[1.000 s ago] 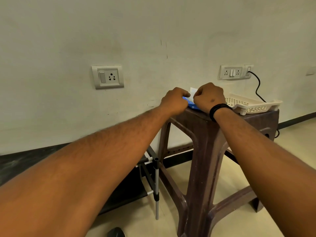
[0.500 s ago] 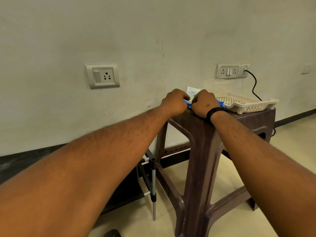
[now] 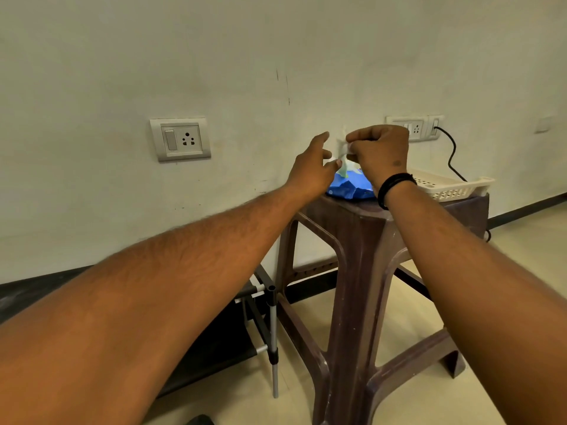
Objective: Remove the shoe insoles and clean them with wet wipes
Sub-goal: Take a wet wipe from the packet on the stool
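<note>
I see the right hand [image 3: 379, 154] raised above the stool top, fingers curled, thumb and forefinger pinching a white wet wipe [image 3: 344, 148]. The wipe runs down from those fingertips into the top of the blue wipes pack [image 3: 349, 187], so its lower end sits in the pack's opening and its upper end is in the pinch. The left hand [image 3: 313, 171] is just left of the wipe, fingers [image 3: 322, 139] mostly straight and spread. I can't tell whether its lower fingertips touch the wipe or the pack; it grips nothing that I can see. The pack lies directly below both sets of fingers, on the near corner of the brown plastic stool [image 3: 359, 271]. Its contents beyond the one wipe aren't visible. Right of the right-hand fingers, behind the wrist with the black wristband [image 3: 394, 187], a cream perforated tray [image 3: 451, 187] sits on the same stool top; what shows of its inside is bare mesh, the rest is hidden by the wrist. Insoles and shoes aren't identifiable in view; a dark shape [image 3: 199, 420] at the bottom edge is too cropped to name. Far left of the fingers there's a wall socket [image 3: 181, 139]; behind the right hand is a second socket plate [image 3: 414, 127] with a black cable [image 3: 451, 154] plugged in.
</note>
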`<state>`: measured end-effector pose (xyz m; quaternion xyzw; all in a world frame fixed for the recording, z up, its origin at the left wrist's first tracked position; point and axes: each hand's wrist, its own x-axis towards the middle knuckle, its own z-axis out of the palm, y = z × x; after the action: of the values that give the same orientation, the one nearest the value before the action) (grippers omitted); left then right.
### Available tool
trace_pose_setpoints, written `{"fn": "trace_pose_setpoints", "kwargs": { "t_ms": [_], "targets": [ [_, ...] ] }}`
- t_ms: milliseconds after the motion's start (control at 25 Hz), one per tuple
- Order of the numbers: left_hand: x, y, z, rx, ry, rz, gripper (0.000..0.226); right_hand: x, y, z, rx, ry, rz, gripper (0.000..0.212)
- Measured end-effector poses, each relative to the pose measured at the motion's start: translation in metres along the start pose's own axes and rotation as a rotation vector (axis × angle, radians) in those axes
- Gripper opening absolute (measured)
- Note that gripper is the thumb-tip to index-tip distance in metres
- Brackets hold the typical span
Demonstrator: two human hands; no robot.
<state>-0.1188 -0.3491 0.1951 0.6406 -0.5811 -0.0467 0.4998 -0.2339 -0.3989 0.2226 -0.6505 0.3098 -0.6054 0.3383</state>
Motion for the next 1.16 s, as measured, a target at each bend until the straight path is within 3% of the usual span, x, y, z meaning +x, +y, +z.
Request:
{"fn": "trace_pose_setpoints", "kwargs": {
  "t_ms": [80,200,400,640,800,1040,1160],
  "targets": [
    [0.002,0.001,-0.009,0.008,0.037,-0.008,0.05,0.0,-0.011,0.003,0.135,0.004,0.036,0.03],
    [0.0,-0.001,-0.018,-0.012,0.035,-0.068,0.037,-0.001,-0.023,0.012,0.145,0.049,0.029,0.03],
    [-0.028,-0.006,0.006,0.189,-0.18,-0.087,0.058,-0.004,-0.016,0.018,-0.035,0.012,0.052,0.021],
    [-0.028,0.002,0.023,0.014,0.008,-0.127,0.055,0.001,0.007,0.011,-0.106,-0.007,0.26,0.017],
    [-0.022,0.011,0.029,-0.028,0.047,-0.203,0.074,0.009,0.022,0.001,0.119,0.054,0.425,0.019],
    [-0.013,0.02,0.027,0.068,0.044,-0.246,0.057,0.012,-0.003,-0.012,0.601,0.114,0.379,0.025],
    [-0.014,0.017,0.027,0.13,0.015,-0.248,0.053,0.018,-0.022,-0.016,0.662,0.195,0.31,0.025]
  ]
}}
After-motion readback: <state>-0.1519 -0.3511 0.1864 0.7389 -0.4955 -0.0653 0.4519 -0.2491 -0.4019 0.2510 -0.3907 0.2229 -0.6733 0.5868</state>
